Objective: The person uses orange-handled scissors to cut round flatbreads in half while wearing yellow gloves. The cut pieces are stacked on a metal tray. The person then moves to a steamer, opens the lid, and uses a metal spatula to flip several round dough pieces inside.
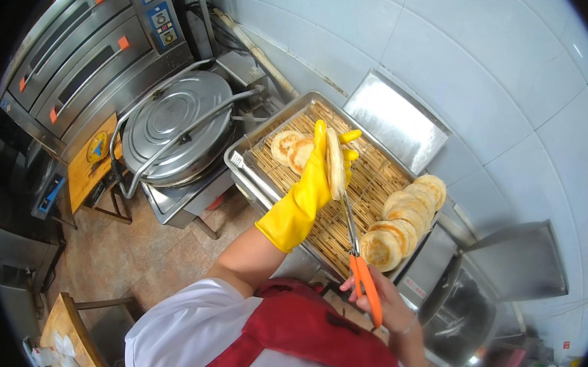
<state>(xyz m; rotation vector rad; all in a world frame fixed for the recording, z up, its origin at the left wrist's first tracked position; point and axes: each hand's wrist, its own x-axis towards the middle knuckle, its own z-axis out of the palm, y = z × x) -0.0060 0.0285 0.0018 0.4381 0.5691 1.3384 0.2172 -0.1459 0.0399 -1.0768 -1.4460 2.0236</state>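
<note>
My left hand (pixel 315 180), in a yellow rubber glove, holds a round flatbread (pixel 334 165) on edge above a metal tray (pixel 314 99) lined with a bamboo mat (pixel 316 232). In my bare right hand (pixel 381 296) are long-bladed scissors with orange handles (pixel 367 289). Their blades point up at the lower edge of the held bread; whether they cut into it I cannot tell. Two flatbreads (pixel 289 147) lie overlapping on the mat left of the glove. Along the tray's right side several more flatbreads (pixel 401 214) lean in an overlapping row. Metal tongs (pixel 253 172) rest along the tray's near left rim.
To the left stands a round lidded griddle (pixel 179 121) with bent metal handles, before a steel deck oven (pixel 85 50). A flat metal sheet (pixel 396 121) leans by the tiled wall beyond the tray. At right is a steel appliance with a raised lid (pixel 520 263). A wooden stool (pixel 71 332) stands lower left.
</note>
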